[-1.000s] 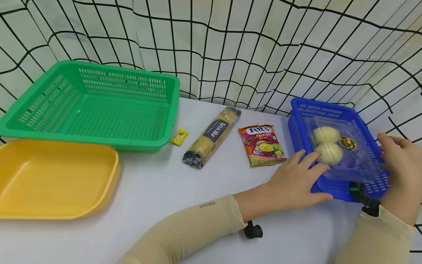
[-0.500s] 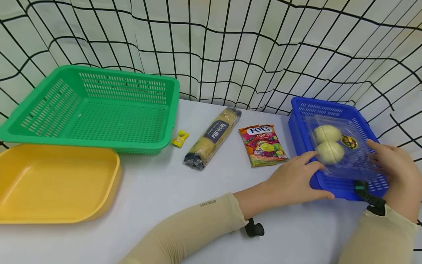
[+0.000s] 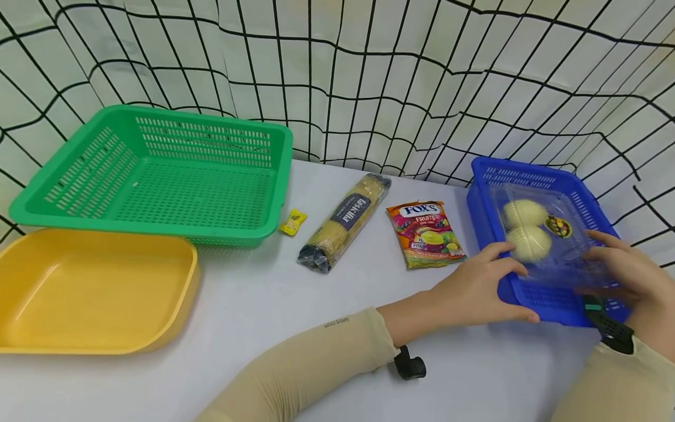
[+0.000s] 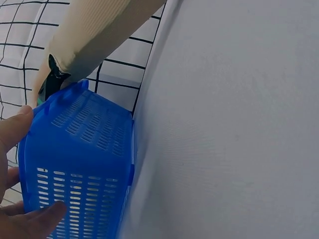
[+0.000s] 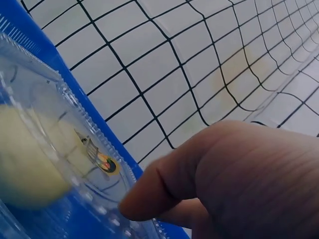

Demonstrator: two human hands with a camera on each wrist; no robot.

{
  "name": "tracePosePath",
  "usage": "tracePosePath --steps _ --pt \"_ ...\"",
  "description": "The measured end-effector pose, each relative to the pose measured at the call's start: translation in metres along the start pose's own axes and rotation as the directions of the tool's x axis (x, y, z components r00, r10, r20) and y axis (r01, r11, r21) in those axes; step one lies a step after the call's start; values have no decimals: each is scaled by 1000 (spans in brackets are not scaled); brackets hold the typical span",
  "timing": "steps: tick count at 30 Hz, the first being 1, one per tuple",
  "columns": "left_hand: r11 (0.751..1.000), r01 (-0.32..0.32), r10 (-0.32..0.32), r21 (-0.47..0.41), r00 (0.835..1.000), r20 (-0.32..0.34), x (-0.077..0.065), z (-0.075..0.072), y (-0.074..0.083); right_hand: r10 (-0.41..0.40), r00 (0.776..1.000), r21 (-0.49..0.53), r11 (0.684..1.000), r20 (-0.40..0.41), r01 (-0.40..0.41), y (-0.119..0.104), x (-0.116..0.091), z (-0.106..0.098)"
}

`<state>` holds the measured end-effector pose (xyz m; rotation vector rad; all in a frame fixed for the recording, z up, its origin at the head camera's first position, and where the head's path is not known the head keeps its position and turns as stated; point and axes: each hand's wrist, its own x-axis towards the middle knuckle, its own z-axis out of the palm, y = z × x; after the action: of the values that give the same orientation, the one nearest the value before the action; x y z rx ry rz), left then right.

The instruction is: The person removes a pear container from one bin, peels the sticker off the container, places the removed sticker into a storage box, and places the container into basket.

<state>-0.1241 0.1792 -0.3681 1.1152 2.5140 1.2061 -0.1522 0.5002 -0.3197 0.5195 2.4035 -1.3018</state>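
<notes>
In the head view, a clear plastic clamshell (image 3: 561,258) with two pale, round items (image 3: 529,243) and a round sticker lies tilted in the blue basket (image 3: 482,220). My right hand (image 3: 635,275) pinches the clamshell's right edge. The right wrist view shows a digit (image 5: 144,201) against its clear rim. My left hand (image 3: 469,287) holds the basket's near left side, fingertips bent over the rim by the clamshell. From the left wrist, one finger (image 4: 50,216) presses the slotted outer wall, with another digit (image 4: 20,122) at the rim. The right fingertips under the clamshell are partly hidden.
A Fox's candy bag (image 3: 426,234), a pasta pack (image 3: 345,223) and a small yellow wrapped candy (image 3: 293,223) lie on the white table (image 3: 253,310). A green basket (image 3: 282,176) and a yellow tray (image 3: 184,275) stand left. Black wire mesh (image 3: 364,88) borders the back and right.
My right hand has moved from the basket's right side inward onto the clamshell's right edge. The left hand has stayed at the basket's rim, its fingers slightly more bent. The view shifts slightly.
</notes>
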Motion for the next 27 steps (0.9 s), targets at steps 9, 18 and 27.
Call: tracePosePath --steps 9,18,27 --pt "999 -26 26 -43 1000 7 -1 2 -3 -65 990 116 992 125 51 15 5 -5" --pt "999 -28 29 -19 998 49 1 -5 -3 -260 960 441 877 107 188 15 9 -4" --pt "999 -31 31 -14 998 58 -1 -3 -1 -309 951 606 760 22 233 22 3 -5"
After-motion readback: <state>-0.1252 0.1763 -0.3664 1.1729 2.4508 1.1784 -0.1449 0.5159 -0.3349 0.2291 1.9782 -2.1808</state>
